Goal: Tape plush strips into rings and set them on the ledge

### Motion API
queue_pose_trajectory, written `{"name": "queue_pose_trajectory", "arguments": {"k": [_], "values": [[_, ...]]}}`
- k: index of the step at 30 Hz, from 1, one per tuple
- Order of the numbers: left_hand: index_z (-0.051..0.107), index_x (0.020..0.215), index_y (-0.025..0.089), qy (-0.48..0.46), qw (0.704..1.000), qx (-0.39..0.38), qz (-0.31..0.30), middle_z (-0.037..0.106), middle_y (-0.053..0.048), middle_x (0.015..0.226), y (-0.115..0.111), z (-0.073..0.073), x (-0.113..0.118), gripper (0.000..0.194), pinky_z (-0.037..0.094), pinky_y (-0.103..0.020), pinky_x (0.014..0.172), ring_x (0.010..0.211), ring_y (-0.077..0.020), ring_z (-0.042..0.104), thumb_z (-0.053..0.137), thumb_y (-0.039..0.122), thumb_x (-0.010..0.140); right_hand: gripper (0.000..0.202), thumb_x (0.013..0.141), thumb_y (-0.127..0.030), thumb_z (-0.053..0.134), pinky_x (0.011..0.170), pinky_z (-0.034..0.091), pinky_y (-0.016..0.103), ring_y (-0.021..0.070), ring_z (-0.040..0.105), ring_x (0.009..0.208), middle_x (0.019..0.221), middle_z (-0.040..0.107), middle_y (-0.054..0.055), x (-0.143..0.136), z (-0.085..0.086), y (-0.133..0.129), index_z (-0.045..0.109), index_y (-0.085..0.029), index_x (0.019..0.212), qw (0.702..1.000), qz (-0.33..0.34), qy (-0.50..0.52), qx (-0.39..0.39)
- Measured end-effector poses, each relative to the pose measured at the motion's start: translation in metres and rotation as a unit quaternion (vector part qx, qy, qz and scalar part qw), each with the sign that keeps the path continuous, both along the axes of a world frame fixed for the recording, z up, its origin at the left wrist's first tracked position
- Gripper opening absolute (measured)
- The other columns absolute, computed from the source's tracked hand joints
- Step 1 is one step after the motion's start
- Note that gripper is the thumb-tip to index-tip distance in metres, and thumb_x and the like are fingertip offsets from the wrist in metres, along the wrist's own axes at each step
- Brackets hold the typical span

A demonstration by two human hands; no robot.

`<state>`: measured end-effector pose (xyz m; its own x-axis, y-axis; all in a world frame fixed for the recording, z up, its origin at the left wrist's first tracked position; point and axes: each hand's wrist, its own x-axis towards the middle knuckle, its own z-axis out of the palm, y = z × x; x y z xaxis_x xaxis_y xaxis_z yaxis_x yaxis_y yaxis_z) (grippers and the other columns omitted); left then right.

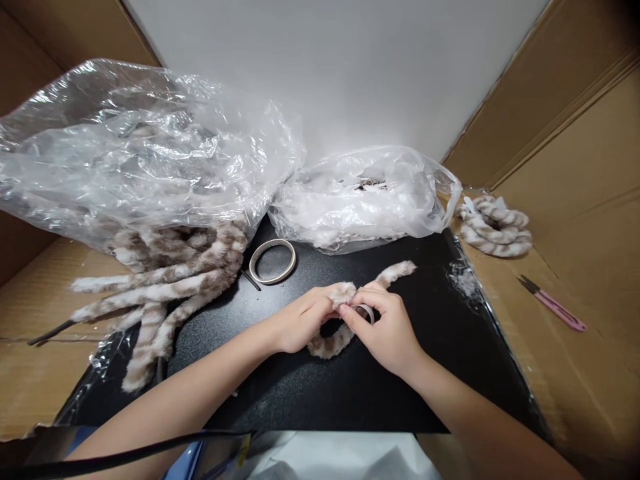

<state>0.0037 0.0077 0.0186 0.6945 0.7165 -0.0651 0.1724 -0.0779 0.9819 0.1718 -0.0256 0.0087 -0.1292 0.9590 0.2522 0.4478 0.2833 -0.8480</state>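
A brown-and-white furry strip (pixel 330 345) is bent into a curve over the black table, its far end pointing up to the right. My left hand (pixel 306 320) is closed on one end of it. Beside it, my right hand (pixel 387 327) pinches at the same spot, fingertips meeting the left ones. A narrow white band (pixel 369 312) loops out by the right fingers; what it is attached to is hidden. A roll of tape (pixel 273 261) lies flat just beyond my left hand.
Several furry strips (pixel 190 287) spill from a large clear plastic bag (pixel 150 153) at left. A second plastic bag (pixel 365 200) stands at the back of the black table (pixel 280 400). Furry rings (pixel 495 227) and pink-handled thread snips (pixel 553 305) lie on cardboard at right.
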Motion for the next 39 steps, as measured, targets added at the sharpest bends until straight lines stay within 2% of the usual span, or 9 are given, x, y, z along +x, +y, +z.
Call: {"name": "queue_pose_trajectory", "arguments": {"k": [3, 6, 10, 13, 17, 20, 28, 34, 39], "values": [[0.053, 0.083, 0.018, 0.025, 0.999, 0.045, -0.019, 0.054, -0.005, 0.086, 0.0, 0.005, -0.003, 0.026, 0.039, -0.032, 0.076, 0.081, -0.0209, 0.049, 0.027, 0.021, 0.09, 0.021, 0.078, -0.018, 0.062, 0.059, 0.043, 0.028, 0.0161, 0.053, 0.063, 0.06, 0.056, 0.0, 0.0, 0.0, 0.0, 0.058, -0.019, 0.058, 1.0, -0.007, -0.012, -0.006], [0.055, 0.094, 0.018, 0.076, 0.993, 0.084, -0.034, 0.059, -0.006, 0.092, -0.002, 0.009, -0.006, 0.028, 0.039, -0.033, 0.077, 0.082, -0.0219, 0.053, 0.031, 0.033, 0.096, 0.026, 0.075, -0.016, 0.06, 0.056, 0.038, 0.027, 0.0148, 0.048, 0.061, 0.055, 0.048, -0.001, 0.0, -0.001, 0.001, 0.049, -0.019, 0.052, 1.0, -0.01, -0.018, -0.01], [0.055, 0.094, 0.02, 0.142, 0.98, 0.134, -0.035, 0.06, -0.005, 0.089, -0.004, 0.008, -0.005, 0.027, 0.036, -0.031, 0.074, 0.078, -0.0203, 0.054, 0.036, 0.038, 0.098, 0.033, 0.074, -0.017, 0.059, 0.054, 0.033, 0.026, 0.0133, 0.043, 0.058, 0.053, 0.041, -0.003, -0.001, -0.002, 0.001, 0.037, -0.02, 0.049, 1.0, -0.008, -0.018, -0.022], [0.051, 0.088, 0.02, 0.151, 0.972, 0.178, -0.015, 0.057, -0.005, 0.087, -0.004, 0.006, -0.003, 0.031, 0.036, -0.031, 0.075, 0.079, -0.0198, 0.052, 0.026, 0.031, 0.101, 0.032, 0.076, -0.021, 0.058, 0.054, 0.034, 0.027, 0.0135, 0.044, 0.058, 0.054, 0.044, -0.002, -0.002, -0.004, 0.001, 0.039, -0.02, 0.05, 0.999, -0.012, -0.012, -0.042], [0.049, 0.078, 0.018, 0.18, 0.955, 0.234, 0.015, 0.05, -0.005, 0.08, -0.002, 0.004, -0.002, 0.032, 0.037, -0.031, 0.073, 0.075, -0.0193, 0.047, 0.03, 0.03, 0.1, 0.031, 0.077, -0.026, 0.06, 0.055, 0.034, 0.027, 0.0139, 0.043, 0.058, 0.054, 0.046, -0.002, -0.002, -0.007, 0.001, 0.044, -0.02, 0.051, 0.998, -0.026, 0.0, -0.062], [0.055, 0.079, 0.016, 0.167, 0.956, 0.24, 0.021, 0.049, -0.004, 0.081, -0.001, 0.002, -0.002, 0.035, 0.039, -0.028, 0.07, 0.073, -0.0167, 0.048, 0.032, 0.03, 0.1, 0.033, 0.08, -0.032, 0.06, 0.056, 0.033, 0.026, 0.0136, 0.043, 0.059, 0.055, 0.046, -0.002, -0.002, -0.008, 0.001, 0.046, -0.019, 0.052, 0.996, -0.03, 0.012, -0.082], [0.073, 0.086, 0.015, 0.064, 0.953, 0.256, 0.151, 0.06, -0.002, 0.073, -0.003, 0.002, -0.003, 0.023, 0.041, -0.021, 0.062, 0.066, -0.011, 0.054, 0.051, 0.019, 0.094, 0.027, 0.079, -0.034, 0.058, 0.056, 0.032, 0.026, 0.0123, 0.041, 0.06, 0.058, 0.044, -0.003, -0.002, -0.006, 0.002, 0.052, -0.017, 0.058, 0.984, -0.009, 0.056, -0.168], [0.071, 0.075, 0.015, 0.034, 0.947, 0.23, 0.219, 0.064, -0.001, 0.069, -0.003, 0.015, -0.003, 0.024, 0.041, -0.02, 0.06, 0.064, -0.0108, 0.055, 0.055, 0.02, 0.092, 0.021, 0.078, -0.033, 0.061, 0.063, 0.04, 0.028, 0.0155, 0.053, 0.066, 0.069, 0.064, 0.002, -0.002, -0.006, 0.002, 0.071, -0.015, 0.081, 0.973, 0.024, 0.095, -0.211], [0.067, 0.068, 0.014, 0.043, 0.936, 0.213, 0.276, 0.058, 0.0, 0.063, 0.002, 0.026, -0.01, 0.029, 0.037, -0.02, 0.053, 0.057, -0.0097, 0.048, 0.054, 0.024, 0.092, 0.022, 0.083, -0.032, 0.058, 0.066, 0.041, 0.029, 0.0171, 0.059, 0.071, 0.075, 0.068, 0.004, 0.002, -0.005, 0.004, 0.071, -0.015, 0.082, 0.971, 0.053, 0.083, -0.217]]}}
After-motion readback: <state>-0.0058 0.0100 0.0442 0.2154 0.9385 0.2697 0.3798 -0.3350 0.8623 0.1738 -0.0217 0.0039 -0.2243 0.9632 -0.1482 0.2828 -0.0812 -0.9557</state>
